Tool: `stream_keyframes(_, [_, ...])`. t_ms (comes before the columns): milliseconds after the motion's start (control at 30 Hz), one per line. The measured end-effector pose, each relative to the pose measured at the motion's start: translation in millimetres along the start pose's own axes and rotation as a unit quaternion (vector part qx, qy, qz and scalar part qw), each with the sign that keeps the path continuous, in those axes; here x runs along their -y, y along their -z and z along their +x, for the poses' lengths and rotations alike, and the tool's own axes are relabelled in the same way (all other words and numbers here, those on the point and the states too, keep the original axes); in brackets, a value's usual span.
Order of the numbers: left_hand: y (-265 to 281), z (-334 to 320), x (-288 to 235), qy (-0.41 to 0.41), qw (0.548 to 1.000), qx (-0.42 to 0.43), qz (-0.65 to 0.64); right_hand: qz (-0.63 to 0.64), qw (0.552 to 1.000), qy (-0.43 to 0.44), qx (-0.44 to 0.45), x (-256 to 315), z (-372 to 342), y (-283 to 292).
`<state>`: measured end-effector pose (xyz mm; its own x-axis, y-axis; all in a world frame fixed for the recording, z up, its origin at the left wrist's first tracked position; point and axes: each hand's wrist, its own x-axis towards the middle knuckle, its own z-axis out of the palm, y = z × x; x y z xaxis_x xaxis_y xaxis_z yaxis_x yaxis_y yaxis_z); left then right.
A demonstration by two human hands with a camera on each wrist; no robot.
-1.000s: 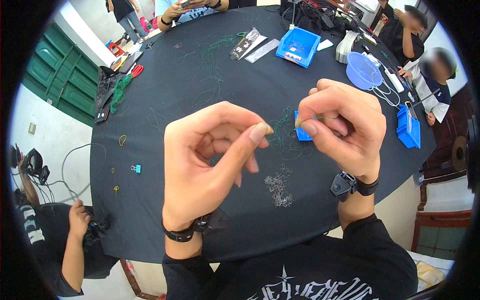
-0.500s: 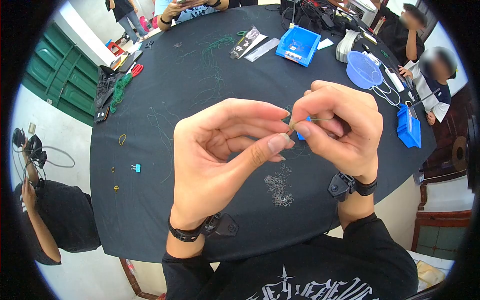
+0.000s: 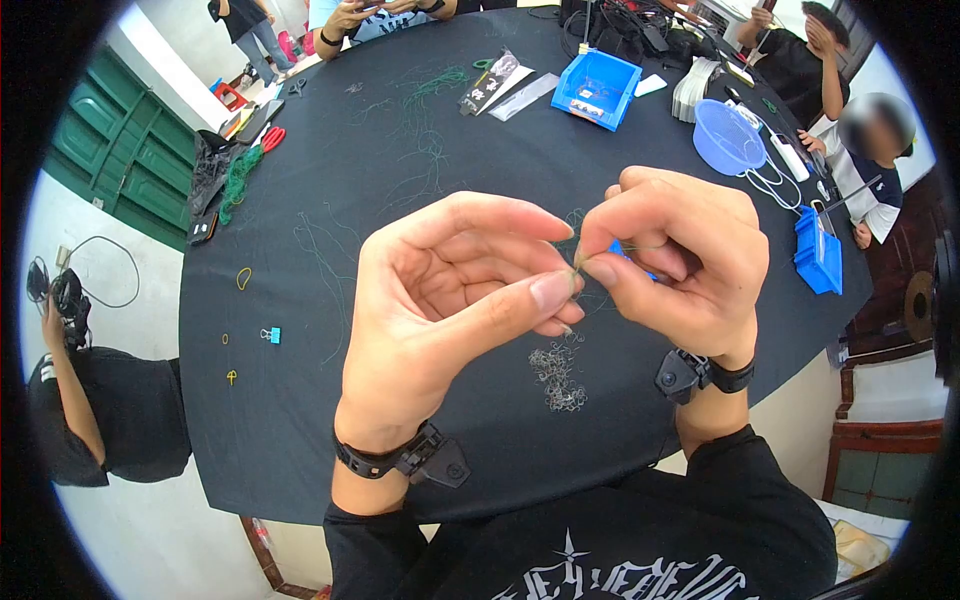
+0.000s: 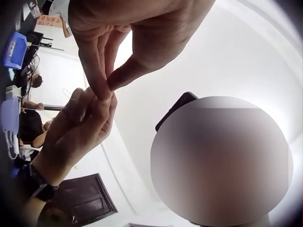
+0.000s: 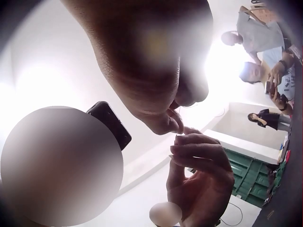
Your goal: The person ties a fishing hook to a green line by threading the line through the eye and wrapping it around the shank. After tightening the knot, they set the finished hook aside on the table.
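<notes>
Over the middle of the table, the right hand (image 3: pixel 690 260) pinches a thin green thread (image 3: pixel 650 246) between thumb and curled index finger. Close by on its left is the left hand (image 3: pixel 440 280), thumb tip against the middle finger at the thread, index finger raised and apart from the thumb. The hands meet at their fingertips in both wrist views: left hand (image 4: pixel 142 38) above right hand (image 4: pixel 75 132), and right hand (image 5: pixel 151 80) above left hand (image 5: pixel 203 170). The fingers hide the thread's end. Below them lies a pile of small metal hooks (image 3: pixel 560 375).
Blue tray (image 3: pixel 597 90), blue basket (image 3: pixel 728 138) and another blue tray (image 3: pixel 818 255) stand at the back and right. Green thread (image 3: pixel 430 145) lies loose behind the hands. Red-handled scissors (image 3: pixel 272 139) and a teal clip (image 3: pixel 271 335) are left. People surround the table.
The left hand has moved right, up against the right hand's fingertips, and its index finger has parted from the thumb. The right hand shifted slightly left, still pinching the thread.
</notes>
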<state>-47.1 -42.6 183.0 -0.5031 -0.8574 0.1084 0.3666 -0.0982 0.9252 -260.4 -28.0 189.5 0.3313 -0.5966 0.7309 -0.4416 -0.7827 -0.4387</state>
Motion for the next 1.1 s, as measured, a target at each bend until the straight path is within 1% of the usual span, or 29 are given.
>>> stream_keyframes(100, [1,0,-1,0.01,1.0,0.006,-0.015,0.001,1.0,0.018,-0.005,0,1,-1])
stream_keyframes(200, [2,-1,2,-0.002,1.0,0.008,-0.02,0.004,1.0,0.009,0.003,2,1,-1])
stream_keyframes(400, [4,-2,-1,0.018,1.0,0.005,-0.02,0.003,1.0,0.011,-0.003,2,2,-3])
stream_keyframes(600, [2,-2,-2,0.042,0.998,0.019,-0.044,0.049,0.999,0.003,0.021,-1,1,0])
stream_keyframes(800, [5,1,0,0.088,0.991,0.051,-0.089,0.077,0.997,0.003,0.015,0,1,-1])
stream_keyframes(900, [18,3,8,0.091,0.977,0.107,-0.158,0.084,0.996,0.006,0.021,0,-1,-2])
stream_keyframes(1000, [18,3,9,0.091,0.977,0.108,-0.162,0.084,0.996,0.004,0.026,0,-1,-1])
stream_keyframes(1100, [5,0,0,0.097,0.988,0.05,-0.107,0.081,0.996,-0.01,0.036,-1,-2,1])
